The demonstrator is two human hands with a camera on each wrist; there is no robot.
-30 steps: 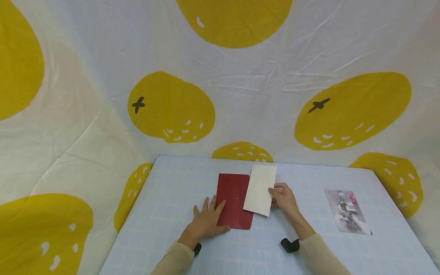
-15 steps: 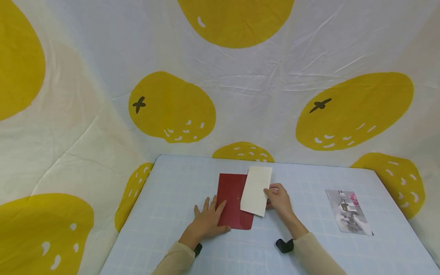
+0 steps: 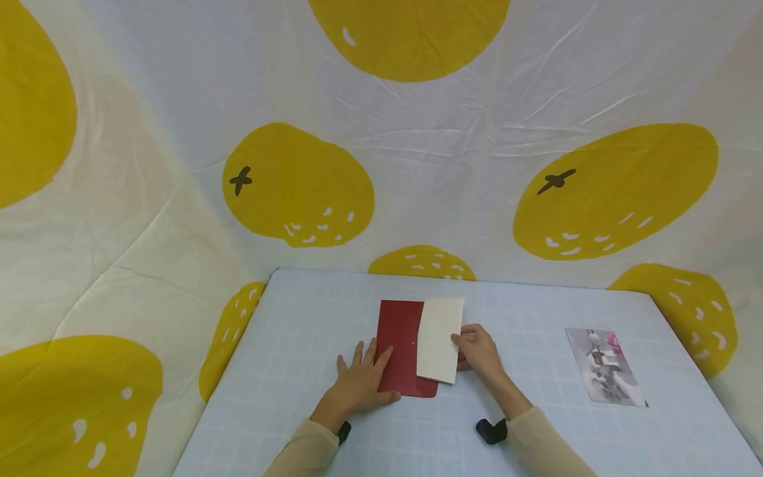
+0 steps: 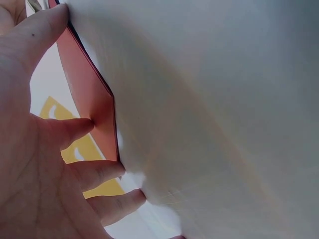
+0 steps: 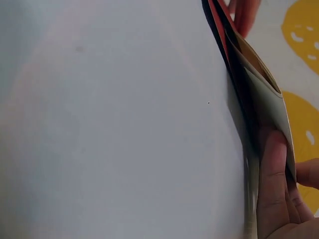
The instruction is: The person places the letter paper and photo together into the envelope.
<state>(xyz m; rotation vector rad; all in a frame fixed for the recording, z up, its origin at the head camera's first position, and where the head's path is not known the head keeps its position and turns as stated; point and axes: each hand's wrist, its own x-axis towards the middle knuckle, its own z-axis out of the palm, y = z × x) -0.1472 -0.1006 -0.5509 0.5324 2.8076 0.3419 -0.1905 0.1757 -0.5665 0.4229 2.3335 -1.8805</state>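
A dark red envelope [image 3: 401, 344] lies flat on the pale blue checked table [image 3: 298, 344]. My left hand [image 3: 360, 383] lies flat with straight fingers pressing on the envelope's left lower edge; in the left wrist view those fingers [image 4: 75, 129] touch the red envelope [image 4: 89, 99]. My right hand [image 3: 473, 348] pinches the right edge of a cream card [image 3: 440, 338], which overlaps the envelope's right half. The right wrist view shows my thumb [image 5: 271, 184] on the card's edge [image 5: 264, 94], held slightly off the table.
A printed photo [image 3: 605, 366] lies on the table to the right, apart from both hands. A white cloth with large yellow fruit prints [image 3: 298, 185] hangs behind and around the table. Black wrist straps [image 3: 491, 430] show near my sleeves.
My right hand has slid the cream card leftward, further over the red envelope. The left hand has stayed pressed on the envelope.
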